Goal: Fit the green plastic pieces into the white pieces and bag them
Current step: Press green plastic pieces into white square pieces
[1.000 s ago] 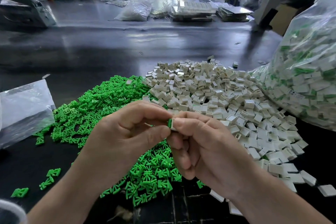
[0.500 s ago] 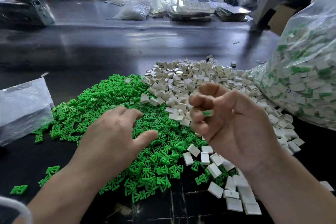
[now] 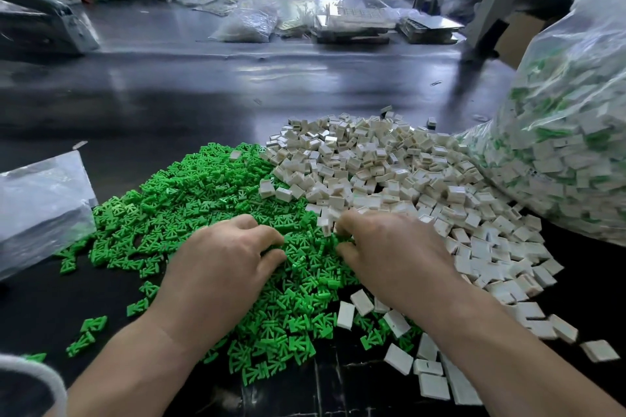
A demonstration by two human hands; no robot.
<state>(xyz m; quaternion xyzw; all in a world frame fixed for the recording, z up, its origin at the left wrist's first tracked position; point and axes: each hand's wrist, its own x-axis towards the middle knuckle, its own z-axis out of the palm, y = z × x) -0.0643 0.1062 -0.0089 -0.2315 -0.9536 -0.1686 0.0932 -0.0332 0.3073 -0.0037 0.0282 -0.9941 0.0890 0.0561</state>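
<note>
A heap of green plastic pieces (image 3: 189,200) lies left of centre on the dark table (image 3: 169,105). A heap of white pieces (image 3: 372,159) adjoins it on the right. My left hand (image 3: 223,264) is down on the green heap, thumb and forefinger curled together on a green piece. My right hand (image 3: 389,247) is at the seam of the two heaps, its curled fingertips on a white piece (image 3: 327,228). The big clear bag (image 3: 559,152) at the right holds fitted white-and-green pieces.
A flat clear plastic bag (image 3: 40,200) lies at the left edge. Loose white pieces (image 3: 430,369) are scattered near the front by my right forearm. Bags, trays and a machine stand along the far side of the table.
My hands were joined on one fitted piece, then my right hand lifted it toward the right. That piece has left my hand. Now both hands have dropped onto the heaps.
</note>
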